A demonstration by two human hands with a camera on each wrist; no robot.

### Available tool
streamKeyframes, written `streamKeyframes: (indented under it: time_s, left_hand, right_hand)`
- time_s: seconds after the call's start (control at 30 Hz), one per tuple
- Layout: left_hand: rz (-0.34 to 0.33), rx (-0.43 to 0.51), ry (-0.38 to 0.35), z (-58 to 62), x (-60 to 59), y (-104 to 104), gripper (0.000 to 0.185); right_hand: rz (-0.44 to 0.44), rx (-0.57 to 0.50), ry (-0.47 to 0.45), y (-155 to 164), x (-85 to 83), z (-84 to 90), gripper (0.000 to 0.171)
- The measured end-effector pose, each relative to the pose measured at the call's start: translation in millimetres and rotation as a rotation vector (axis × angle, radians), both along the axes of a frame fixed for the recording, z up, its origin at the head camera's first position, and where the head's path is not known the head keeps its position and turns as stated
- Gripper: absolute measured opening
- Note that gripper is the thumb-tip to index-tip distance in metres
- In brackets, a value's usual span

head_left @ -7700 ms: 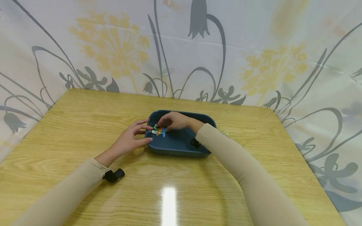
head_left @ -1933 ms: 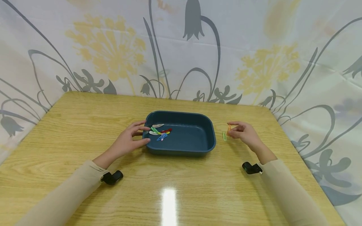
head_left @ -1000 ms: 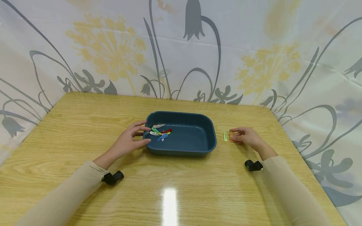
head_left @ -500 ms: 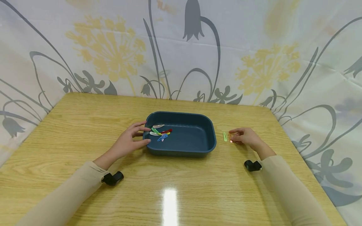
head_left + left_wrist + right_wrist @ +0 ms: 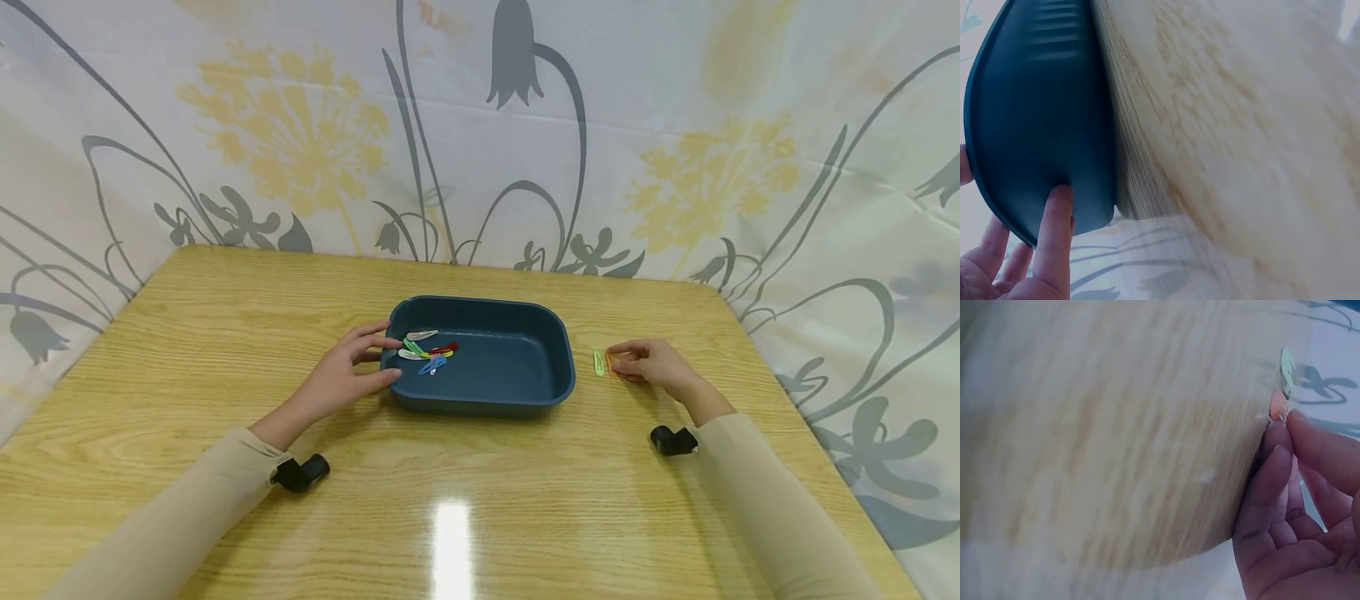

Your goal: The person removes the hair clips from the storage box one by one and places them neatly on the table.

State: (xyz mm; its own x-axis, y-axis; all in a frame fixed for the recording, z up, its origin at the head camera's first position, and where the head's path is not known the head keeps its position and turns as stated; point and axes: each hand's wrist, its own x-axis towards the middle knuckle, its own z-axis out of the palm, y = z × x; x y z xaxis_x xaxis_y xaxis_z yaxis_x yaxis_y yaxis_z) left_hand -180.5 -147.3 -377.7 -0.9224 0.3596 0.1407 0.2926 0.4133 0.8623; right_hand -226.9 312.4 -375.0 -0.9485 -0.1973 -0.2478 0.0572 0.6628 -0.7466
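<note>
My left hand holds the left end of a dark blue tray. In the left wrist view its thumb lies against the outer wall, while other fingers reach the rim. Inside the tray's left part lie several snap hair clips, among them a blue clip, a red clip and a pale clip. To the right of the tray, my right hand pinches an orange hair clip low at the tabletop, partly hidden by fingertips. A light green hair clip lies just left of it.
The wooden table stretches out around the tray, with a patterned cloth hanging behind its far edge. A small black camera sits at each wrist, the left camera and the right camera.
Earlier the right hand was inside the tray among the clips. It then carried the orange clip rightward and lowered it beside the green one. The left hand has stayed at the tray.
</note>
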Motion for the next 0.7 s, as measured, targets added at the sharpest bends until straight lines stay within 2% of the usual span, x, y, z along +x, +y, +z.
streamKeyframes:
  time_s: [0.3,0.7]
  left_hand:
    - [-0.003,-0.005,0.010,-1.7,-1.6,-2,0.042]
    - [-0.013,0.024,0.005,0.9,1.6,0,0.040]
  right_hand:
    - [-0.035,-0.025,0.054,6,1.6,10.5,0.042]
    - [0.001,-0.038,0.130,-10,16.5,44.2,0.042]
